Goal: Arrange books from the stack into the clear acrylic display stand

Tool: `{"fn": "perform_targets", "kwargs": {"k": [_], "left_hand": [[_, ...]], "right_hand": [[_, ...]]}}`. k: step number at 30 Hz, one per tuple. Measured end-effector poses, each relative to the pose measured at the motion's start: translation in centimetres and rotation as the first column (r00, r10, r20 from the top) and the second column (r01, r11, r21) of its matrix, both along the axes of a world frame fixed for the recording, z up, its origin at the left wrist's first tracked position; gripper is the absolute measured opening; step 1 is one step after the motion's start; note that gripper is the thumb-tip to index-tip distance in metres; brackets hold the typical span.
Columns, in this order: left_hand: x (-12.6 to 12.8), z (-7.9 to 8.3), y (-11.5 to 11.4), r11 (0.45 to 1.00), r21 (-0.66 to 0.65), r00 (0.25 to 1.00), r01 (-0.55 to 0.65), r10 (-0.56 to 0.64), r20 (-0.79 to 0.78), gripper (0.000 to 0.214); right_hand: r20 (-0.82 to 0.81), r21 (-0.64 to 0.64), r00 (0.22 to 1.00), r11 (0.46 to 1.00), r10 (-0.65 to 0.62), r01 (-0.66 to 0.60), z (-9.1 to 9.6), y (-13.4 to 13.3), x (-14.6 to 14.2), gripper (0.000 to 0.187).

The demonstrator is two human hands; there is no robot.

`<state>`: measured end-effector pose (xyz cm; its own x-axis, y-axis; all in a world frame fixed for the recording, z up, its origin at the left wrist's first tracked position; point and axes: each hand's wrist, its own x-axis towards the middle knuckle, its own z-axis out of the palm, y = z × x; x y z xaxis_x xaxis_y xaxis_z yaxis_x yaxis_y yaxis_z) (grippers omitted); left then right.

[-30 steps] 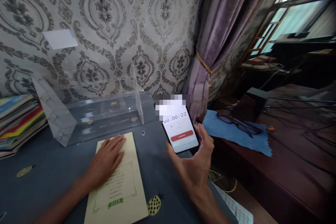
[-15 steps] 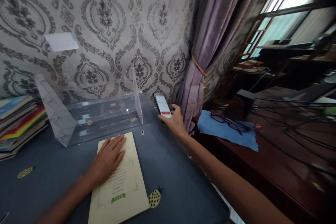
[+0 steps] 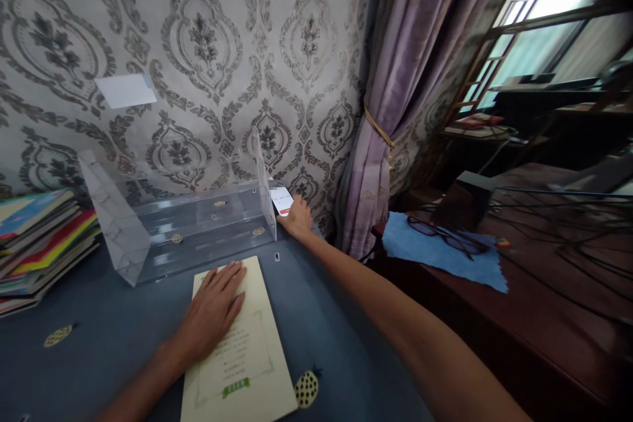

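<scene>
My left hand [image 3: 215,306] lies flat with its fingers stretched out on a cream-coloured book [image 3: 257,356], which has green print on its cover. Farther away, my right hand [image 3: 297,216] grips a smartphone [image 3: 283,203] with a lit white screen and a red button low on it. The phone is close to the right end panel of a clear acrylic rack [image 3: 202,211] on the table; I cannot tell whether it rests on the tabletop. Part of the phone's right side is hidden by my fingers.
Stacked books [image 3: 42,247] stand at the left on the dark blue tablecloth [image 3: 99,356] with pineapple prints. A purple curtain [image 3: 386,119] hangs right of the wallpapered wall. Eyeglasses [image 3: 448,237] lie on a blue cloth [image 3: 425,254] upon a reddish-brown desk [image 3: 494,316] with tangled cables.
My right hand has moved the phone left, toward the acrylic rack's right end. My left hand stays flat on the book. The whole view has shifted slightly.
</scene>
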<state>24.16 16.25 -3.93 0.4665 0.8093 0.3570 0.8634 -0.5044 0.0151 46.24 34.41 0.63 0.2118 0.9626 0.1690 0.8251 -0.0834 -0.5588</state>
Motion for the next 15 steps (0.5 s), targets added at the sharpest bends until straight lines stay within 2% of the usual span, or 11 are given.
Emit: {"fn": "perform_targets", "kwargs": {"k": [7,15], "left_hand": [[-0.07,-0.29,0.03,1.0,0.014,1.0,-0.002,0.002,-0.004,0.046],[-0.07,0.0,0.0,1.0,0.01,1.0,0.008,-0.008,0.009,0.046]], "right_hand": [[0.091,0.018,0.994,0.998,0.052,-0.054,-0.66,0.25,-0.01,0.058],[0.106,0.045,0.994,0.999,0.021,-0.026,-0.85,0.27,-0.34,0.056]]}}
